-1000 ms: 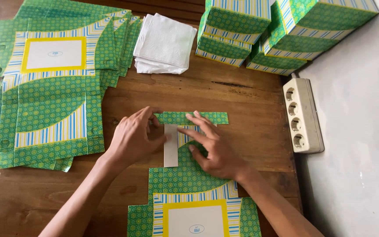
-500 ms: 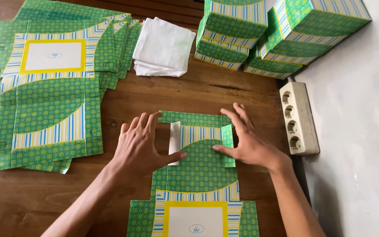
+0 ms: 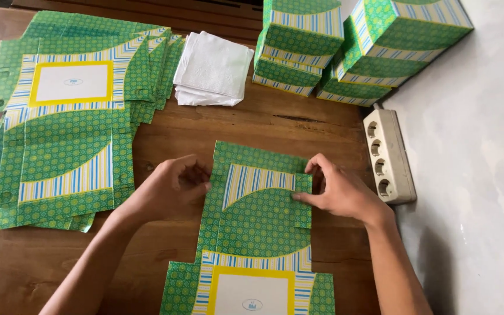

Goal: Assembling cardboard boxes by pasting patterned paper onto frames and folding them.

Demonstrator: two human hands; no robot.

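Observation:
A flat green cardboard box blank [image 3: 258, 219] with blue-and-yellow stripes and a white panel lies on the wooden table [image 3: 158, 251] in front of me. My left hand [image 3: 173, 186] grips its left side flap, fingers curled over the edge. My right hand [image 3: 336, 189] pinches the right side flap near the top, thumb on the printed face. Both hands sit at the upper part of the blank, one on each side.
A spread pile of several unfolded blanks [image 3: 71, 122] covers the left of the table. A stack of white tissue [image 3: 214, 70] lies at the back centre. Folded green boxes [image 3: 357, 44] are stacked at the back right. A white power strip [image 3: 387, 156] lies by the grey wall [image 3: 473, 175].
Both hands moved apart from the middle of the blank to its side flaps. The top panel, folded down a second ago, now lies opened out flat.

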